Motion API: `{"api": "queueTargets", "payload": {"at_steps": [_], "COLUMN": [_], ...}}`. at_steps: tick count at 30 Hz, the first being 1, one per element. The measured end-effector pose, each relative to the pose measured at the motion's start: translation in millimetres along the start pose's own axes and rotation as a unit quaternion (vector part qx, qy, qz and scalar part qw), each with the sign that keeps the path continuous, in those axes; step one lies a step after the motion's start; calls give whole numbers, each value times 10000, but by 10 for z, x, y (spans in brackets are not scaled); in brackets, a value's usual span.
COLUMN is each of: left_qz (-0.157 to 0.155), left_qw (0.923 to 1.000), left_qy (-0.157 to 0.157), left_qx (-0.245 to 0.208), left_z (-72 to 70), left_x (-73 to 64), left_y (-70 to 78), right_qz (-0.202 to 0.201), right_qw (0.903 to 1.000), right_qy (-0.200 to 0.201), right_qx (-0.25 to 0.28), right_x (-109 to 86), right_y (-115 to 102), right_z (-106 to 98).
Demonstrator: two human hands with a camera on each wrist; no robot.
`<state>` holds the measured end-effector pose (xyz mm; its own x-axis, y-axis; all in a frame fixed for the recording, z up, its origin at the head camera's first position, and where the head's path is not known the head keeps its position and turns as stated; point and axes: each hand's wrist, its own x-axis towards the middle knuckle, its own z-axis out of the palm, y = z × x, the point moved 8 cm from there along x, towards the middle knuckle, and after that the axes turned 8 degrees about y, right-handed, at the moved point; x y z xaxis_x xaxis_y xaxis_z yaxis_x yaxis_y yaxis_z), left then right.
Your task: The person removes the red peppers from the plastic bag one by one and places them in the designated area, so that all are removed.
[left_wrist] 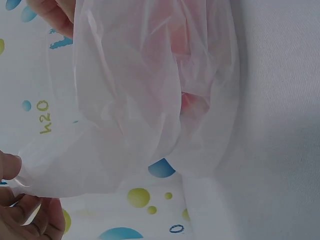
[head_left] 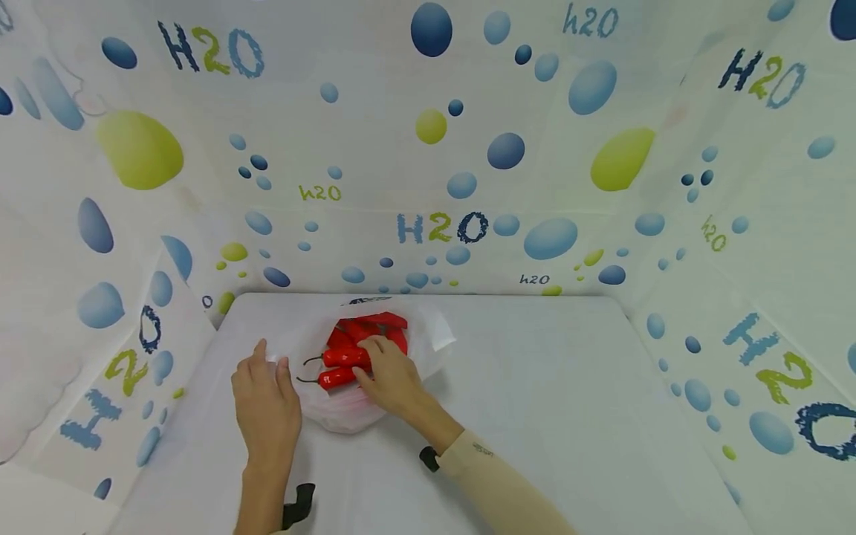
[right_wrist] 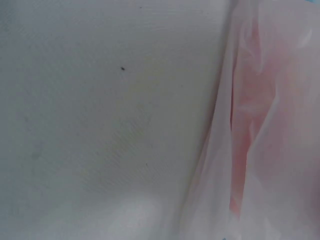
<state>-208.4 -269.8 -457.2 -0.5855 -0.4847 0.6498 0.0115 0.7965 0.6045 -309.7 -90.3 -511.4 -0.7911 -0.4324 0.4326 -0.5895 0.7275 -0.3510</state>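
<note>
A thin white plastic bag point(head_left: 344, 423) lies with its mouth open, holding several glossy red chili peppers point(head_left: 364, 329). My right hand point(head_left: 396, 379) reaches over the mouth and grips two red peppers point(head_left: 337, 377), whose thin dark stems point left. On the bag's left side, my left hand point(head_left: 267, 405) pinches its edge between thumb and fingers; in the left wrist view the plastic stretches out toward those fingers point(left_wrist: 30, 215). Red shows faintly through the bag's wall point(right_wrist: 265, 115) in the right wrist view, where the right hand is out of sight.
The bag rests on a white table point(head_left: 568, 401) toward its far left part. Behind and on both sides hang white sheets point(head_left: 374, 134) printed with blue and green drops and H2O lettering. A dark strap point(head_left: 299, 505) shows near the left wrist.
</note>
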Motion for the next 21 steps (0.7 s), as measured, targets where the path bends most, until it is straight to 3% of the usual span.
{"api": "queueTargets", "payload": {"at_steps": [12,18,21], "left_qz": [-34,63,145], "left_qw": [9989,9973,9952], "left_qy": [293,552,765], "left_qx": [-351,-484,-599], "left_z": [27,12,7], "left_x": [17,46,63], "left_y": [-63,-41,-32], "right_qz": [421,459,369], "right_qw": [9978,9974,9981], "right_qy": [-421,-481,-327], "right_qx": [-284,-272,-379], "right_x": [28,46,60], "right_y": [124,203,222], "right_z": [162,255,256]}}
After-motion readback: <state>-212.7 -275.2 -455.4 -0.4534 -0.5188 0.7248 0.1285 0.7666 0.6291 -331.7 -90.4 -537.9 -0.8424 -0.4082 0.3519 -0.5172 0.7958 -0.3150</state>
